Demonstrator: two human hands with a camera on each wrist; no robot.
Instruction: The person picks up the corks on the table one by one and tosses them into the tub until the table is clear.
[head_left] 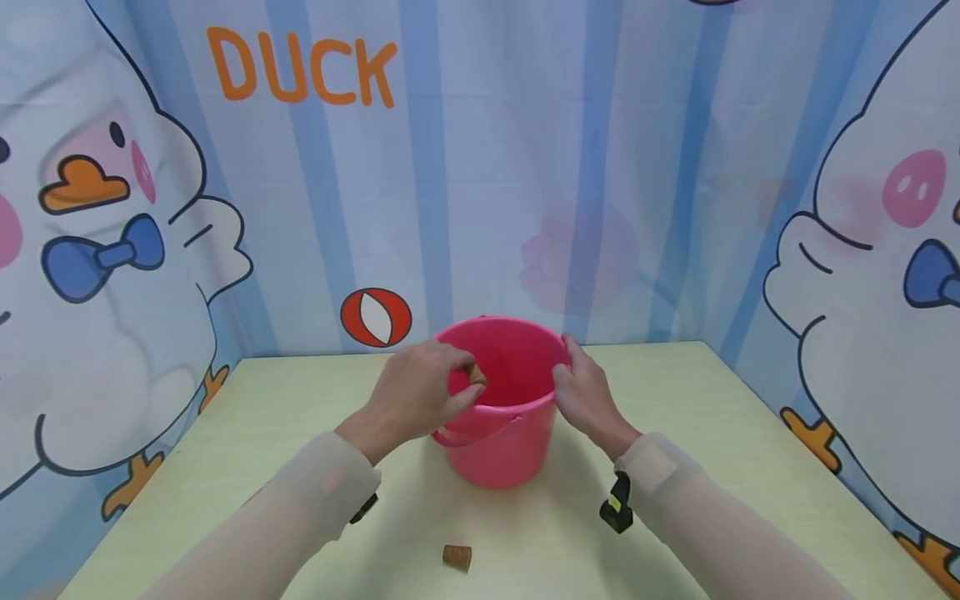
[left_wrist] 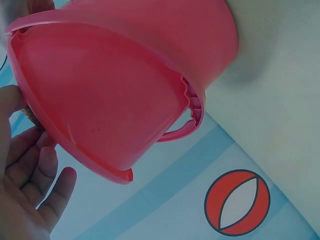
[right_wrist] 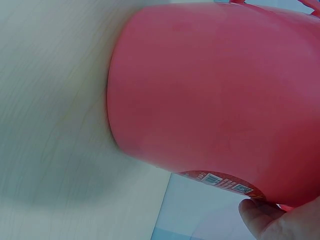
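A pink bucket (head_left: 498,446) stands upright on the table, its handle (head_left: 480,437) hanging down against the near side. My left hand (head_left: 420,387) pinches a brown cork (head_left: 476,375) between thumb and fingertips, over the bucket's left rim. In the left wrist view the cork (left_wrist: 33,118) is partly hidden by the fingers. My right hand (head_left: 588,392) grips the bucket's rim on the right, with the thumb near the edge. Another cork (head_left: 457,557) lies on its side on the table, in front of the bucket.
The pale yellow table (head_left: 300,417) ends at a curtain (head_left: 495,167) with blue stripes and duck prints, close behind the bucket. A label (right_wrist: 225,183) is stuck on the bucket's outer wall. Dark wrist straps show at both sleeves.
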